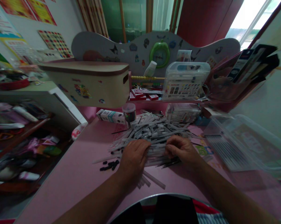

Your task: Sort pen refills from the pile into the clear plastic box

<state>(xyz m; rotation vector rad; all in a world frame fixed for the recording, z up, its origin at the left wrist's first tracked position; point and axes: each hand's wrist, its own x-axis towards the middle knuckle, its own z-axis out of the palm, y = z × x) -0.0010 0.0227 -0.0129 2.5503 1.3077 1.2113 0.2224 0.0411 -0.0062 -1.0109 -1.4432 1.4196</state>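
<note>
At the near edge of a heap of translucent tubes (152, 132), two bare hands work side by side. Left hand (134, 155): palm down, fingers close together and bent over the tubes; whether they grip any cannot be told. Right hand (183, 151): curled, thumb and fingertips drawn near one another at the tube ends; any hold is unclear. The heap lies mid-desk on a pink desk (84, 168), in a dim room with a window (250, 25) at upper right. Black caps (111, 165) lie left of the left hand, which hides part of the heap; loose tubes (155, 180) protrude beside its wrist. Behind stand a lidded cup (129, 113) and a carton (111, 116); at right, a clear bin (259, 140) contains grey rods (229, 152).
</note>
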